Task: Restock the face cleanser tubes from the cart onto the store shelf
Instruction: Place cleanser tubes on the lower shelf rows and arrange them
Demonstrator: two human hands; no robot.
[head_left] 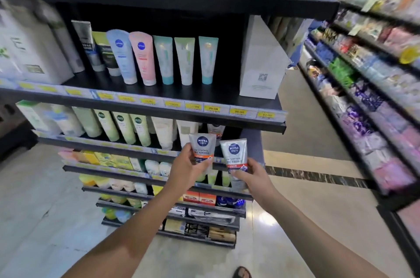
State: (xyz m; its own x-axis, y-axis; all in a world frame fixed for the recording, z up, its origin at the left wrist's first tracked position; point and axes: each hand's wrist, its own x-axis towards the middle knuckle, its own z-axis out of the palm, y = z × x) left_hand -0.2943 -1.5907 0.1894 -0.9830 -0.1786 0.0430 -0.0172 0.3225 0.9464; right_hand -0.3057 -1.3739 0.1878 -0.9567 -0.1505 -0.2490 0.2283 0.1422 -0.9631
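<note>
2 silver NIVEA MEN tubes stand upright, crimped ends up, side by side — the orange-banded tube (202, 149) gripped in the left hand (186, 171), the red-banded tube (235, 156) in the right hand (252, 175) — before the store shelf (227, 93).

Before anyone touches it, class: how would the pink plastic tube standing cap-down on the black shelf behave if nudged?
The pink plastic tube stands tall on its narrow white cap, so a nudge would probably tip it. The pale blue plastic tube close beside it might topple too. Its flat crimped top suggests a soft, squashy body.
</note>
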